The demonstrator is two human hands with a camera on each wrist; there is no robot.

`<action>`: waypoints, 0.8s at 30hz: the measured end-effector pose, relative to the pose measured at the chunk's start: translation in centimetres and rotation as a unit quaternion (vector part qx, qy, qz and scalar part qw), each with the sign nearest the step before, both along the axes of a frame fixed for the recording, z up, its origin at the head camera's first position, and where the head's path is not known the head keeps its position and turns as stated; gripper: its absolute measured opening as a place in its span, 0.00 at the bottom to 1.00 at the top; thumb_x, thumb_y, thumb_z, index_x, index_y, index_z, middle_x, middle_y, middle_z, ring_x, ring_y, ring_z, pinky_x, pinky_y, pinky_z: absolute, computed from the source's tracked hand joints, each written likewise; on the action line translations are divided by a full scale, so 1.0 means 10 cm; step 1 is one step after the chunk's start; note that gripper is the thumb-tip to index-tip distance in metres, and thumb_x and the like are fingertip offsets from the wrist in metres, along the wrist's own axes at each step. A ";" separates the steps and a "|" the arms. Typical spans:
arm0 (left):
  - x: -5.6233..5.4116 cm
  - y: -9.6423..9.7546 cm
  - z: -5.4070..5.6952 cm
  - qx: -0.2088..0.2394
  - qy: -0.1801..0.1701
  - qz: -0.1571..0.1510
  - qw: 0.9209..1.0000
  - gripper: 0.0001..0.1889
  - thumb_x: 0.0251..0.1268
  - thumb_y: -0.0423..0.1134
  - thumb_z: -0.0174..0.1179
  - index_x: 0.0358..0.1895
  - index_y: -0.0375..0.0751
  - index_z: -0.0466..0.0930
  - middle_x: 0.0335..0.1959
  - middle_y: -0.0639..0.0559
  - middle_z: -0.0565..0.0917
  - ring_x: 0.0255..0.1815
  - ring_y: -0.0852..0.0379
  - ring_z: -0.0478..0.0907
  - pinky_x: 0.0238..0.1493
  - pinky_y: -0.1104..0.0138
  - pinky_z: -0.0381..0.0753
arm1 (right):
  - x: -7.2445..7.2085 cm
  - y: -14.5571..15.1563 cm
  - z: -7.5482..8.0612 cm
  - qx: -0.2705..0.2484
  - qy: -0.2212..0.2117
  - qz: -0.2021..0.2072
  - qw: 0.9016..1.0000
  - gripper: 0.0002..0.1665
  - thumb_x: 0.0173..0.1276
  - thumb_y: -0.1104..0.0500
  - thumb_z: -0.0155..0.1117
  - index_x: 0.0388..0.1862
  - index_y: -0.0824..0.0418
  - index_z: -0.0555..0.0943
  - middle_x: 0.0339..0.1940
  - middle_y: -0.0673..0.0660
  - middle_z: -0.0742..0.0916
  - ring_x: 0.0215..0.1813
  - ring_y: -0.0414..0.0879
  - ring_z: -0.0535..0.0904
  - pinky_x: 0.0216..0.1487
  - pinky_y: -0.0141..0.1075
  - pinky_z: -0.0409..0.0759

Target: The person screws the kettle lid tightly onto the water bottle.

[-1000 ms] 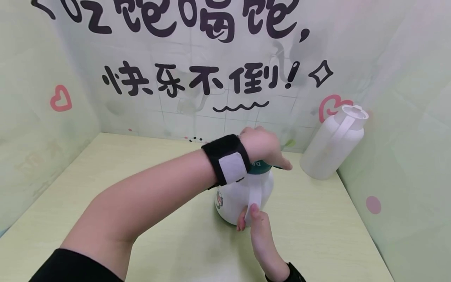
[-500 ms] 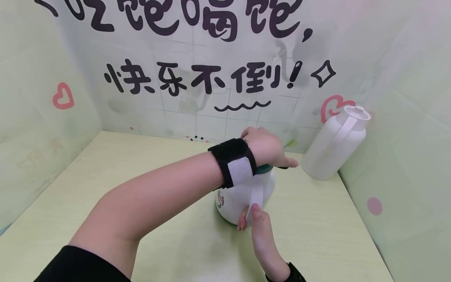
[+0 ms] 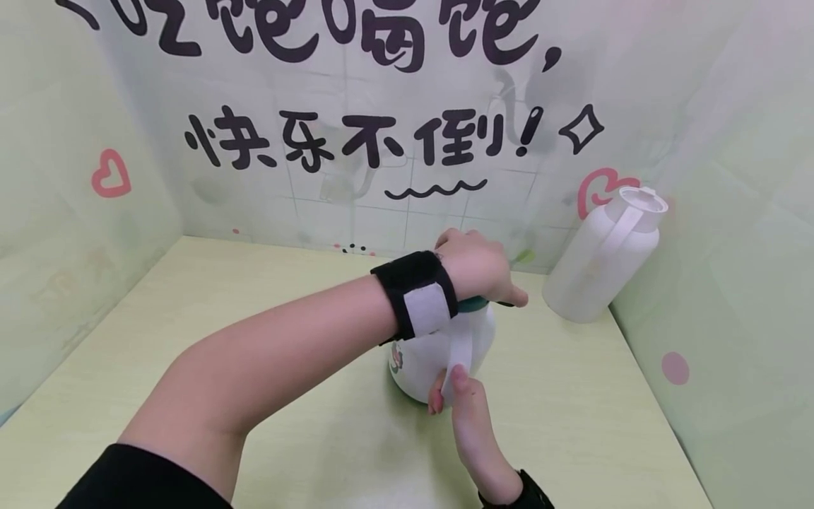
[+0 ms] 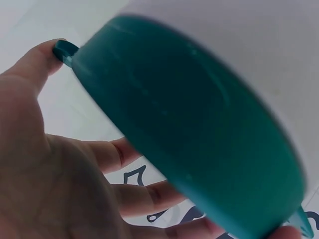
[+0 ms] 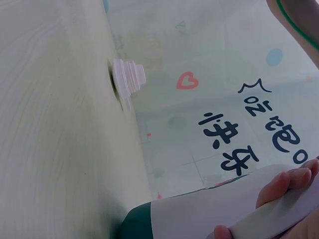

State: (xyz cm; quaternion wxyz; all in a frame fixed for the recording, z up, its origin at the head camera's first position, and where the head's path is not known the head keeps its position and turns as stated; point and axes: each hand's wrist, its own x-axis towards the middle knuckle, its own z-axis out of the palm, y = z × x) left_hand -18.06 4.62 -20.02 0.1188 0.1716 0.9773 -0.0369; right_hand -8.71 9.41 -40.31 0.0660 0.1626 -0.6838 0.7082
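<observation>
A white jug (image 3: 420, 367) with a printed picture on its side stands on the table, its handle facing the person. My left hand (image 3: 477, 265) lies over the top and grips the green lid (image 3: 473, 304). In the left wrist view the thumb (image 4: 37, 62) touches a small tab on the lid (image 4: 194, 129), while several fingers reach round the rim. Below, my right hand (image 3: 469, 417) holds the jug's white handle (image 3: 461, 346), thumb on its near side. The right wrist view shows the handle (image 5: 274, 219) and the jug's green base (image 5: 137, 221).
At the back right of the table (image 3: 559, 424) stands a white bottle (image 3: 598, 261) with a handle, its top uncovered. A white stepped cap (image 5: 127, 77) sits on the table in the right wrist view. Printed walls enclose the back and both sides.
My left hand and wristband have shifted slightly on the lid, and the lettering on its green edge is now covered. My right hand and the jug have stayed in place.
</observation>
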 end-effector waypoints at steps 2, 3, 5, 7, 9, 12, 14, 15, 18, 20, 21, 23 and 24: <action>0.01 -0.01 0.01 0.003 -0.003 -0.007 1.000 0.32 0.57 0.72 0.50 0.51 0.51 0.78 0.46 0.55 0.77 0.50 0.54 0.69 0.51 0.51 0.68 | 0.00 0.00 0.00 0.000 -0.002 0.000 1.000 0.40 0.80 0.43 0.31 0.16 0.70 0.67 0.15 0.64 0.70 0.21 0.50 0.71 0.36 0.36 0.71; 0.01 -0.02 0.02 0.006 -0.004 -0.011 1.000 0.32 0.57 0.72 0.51 0.50 0.51 0.79 0.45 0.55 0.78 0.49 0.54 0.69 0.51 0.51 0.68 | 0.00 0.00 0.00 0.001 -0.004 0.000 1.000 0.40 0.80 0.43 0.31 0.16 0.70 0.67 0.15 0.64 0.70 0.21 0.50 0.71 0.36 0.36 0.71; 0.01 -0.04 0.02 0.012 -0.007 -0.018 1.000 0.31 0.57 0.71 0.52 0.49 0.50 0.79 0.44 0.54 0.78 0.48 0.55 0.69 0.50 0.52 0.68 | 0.00 0.00 0.01 0.001 -0.007 0.001 1.000 0.39 0.80 0.44 0.31 0.16 0.70 0.67 0.15 0.64 0.70 0.21 0.50 0.71 0.36 0.36 0.71; 0.01 -0.05 0.02 0.017 -0.009 -0.024 1.000 0.30 0.57 0.71 0.53 0.48 0.50 0.79 0.43 0.54 0.78 0.47 0.55 0.69 0.50 0.54 0.68 | 0.00 0.00 0.01 0.001 -0.009 0.000 1.000 0.39 0.80 0.45 0.31 0.16 0.71 0.67 0.15 0.64 0.70 0.21 0.50 0.71 0.36 0.36 0.71; 0.00 -0.07 0.01 0.021 -0.009 -0.032 0.999 0.30 0.56 0.71 0.54 0.48 0.50 0.79 0.43 0.54 0.78 0.46 0.55 0.69 0.50 0.55 0.68 | 0.00 0.00 0.01 0.002 -0.010 -0.001 1.000 0.39 0.80 0.45 0.31 0.16 0.71 0.67 0.15 0.64 0.70 0.21 0.50 0.71 0.36 0.36 0.70; -0.01 -0.09 0.00 0.028 -0.011 -0.042 0.999 0.30 0.55 0.70 0.55 0.48 0.50 0.79 0.43 0.54 0.77 0.45 0.53 0.68 0.48 0.57 0.67 | 0.00 0.00 0.01 0.004 -0.011 -0.002 1.000 0.39 0.80 0.45 0.31 0.16 0.71 0.67 0.15 0.64 0.71 0.21 0.50 0.71 0.36 0.36 0.70; -0.01 -0.10 0.00 0.032 -0.012 -0.052 0.998 0.30 0.55 0.70 0.56 0.48 0.49 0.79 0.42 0.54 0.77 0.44 0.53 0.68 0.48 0.57 0.67 | 0.00 0.00 0.01 0.005 -0.012 -0.004 1.000 0.39 0.80 0.44 0.32 0.16 0.71 0.67 0.15 0.64 0.71 0.21 0.49 0.71 0.36 0.36 0.70; -0.01 -0.11 0.01 0.034 -0.012 -0.056 0.998 0.30 0.55 0.69 0.57 0.48 0.49 0.78 0.42 0.54 0.77 0.44 0.53 0.67 0.48 0.58 0.67 | 0.00 -0.01 0.01 0.006 -0.014 -0.005 1.000 0.40 0.80 0.44 0.32 0.16 0.71 0.67 0.15 0.64 0.71 0.21 0.49 0.71 0.37 0.36 0.70; -0.02 -0.13 0.00 0.040 -0.012 -0.069 0.997 0.29 0.54 0.68 0.59 0.47 0.49 0.79 0.41 0.54 0.76 0.44 0.54 0.68 0.49 0.58 0.66 | 0.01 -0.01 0.01 0.008 -0.015 -0.005 1.000 0.40 0.80 0.44 0.32 0.16 0.71 0.68 0.15 0.63 0.71 0.22 0.49 0.71 0.37 0.36 0.70; -0.02 -0.14 0.01 0.044 -0.014 -0.075 0.996 0.28 0.54 0.67 0.60 0.46 0.48 0.79 0.41 0.54 0.76 0.44 0.55 0.68 0.50 0.59 0.65 | 0.01 -0.01 0.01 0.009 -0.015 -0.004 1.000 0.40 0.80 0.44 0.31 0.16 0.70 0.68 0.15 0.63 0.71 0.22 0.48 0.71 0.37 0.36 0.70; -0.02 -0.14 0.01 0.046 -0.016 -0.078 0.996 0.27 0.53 0.67 0.60 0.45 0.48 0.79 0.41 0.54 0.76 0.44 0.55 0.68 0.50 0.59 0.65 | 0.01 -0.01 0.00 0.010 -0.014 -0.004 1.000 0.40 0.80 0.44 0.31 0.16 0.70 0.68 0.15 0.62 0.71 0.22 0.49 0.71 0.38 0.36 0.70; -0.02 -0.15 0.01 0.051 -0.021 -0.083 0.995 0.27 0.53 0.67 0.61 0.44 0.48 0.79 0.41 0.54 0.75 0.44 0.55 0.68 0.51 0.60 0.64 | 0.01 -0.01 0.00 0.010 -0.012 -0.004 1.000 0.39 0.80 0.45 0.31 0.16 0.70 0.68 0.15 0.62 0.72 0.22 0.48 0.71 0.37 0.35 0.70; -0.02 -0.16 0.01 0.054 -0.022 -0.087 0.995 0.27 0.53 0.66 0.62 0.43 0.48 0.79 0.40 0.54 0.75 0.44 0.55 0.68 0.51 0.60 0.64 | 0.01 -0.01 0.00 0.009 -0.012 -0.004 1.000 0.40 0.80 0.45 0.31 0.16 0.70 0.68 0.15 0.62 0.72 0.22 0.48 0.70 0.37 0.35 0.70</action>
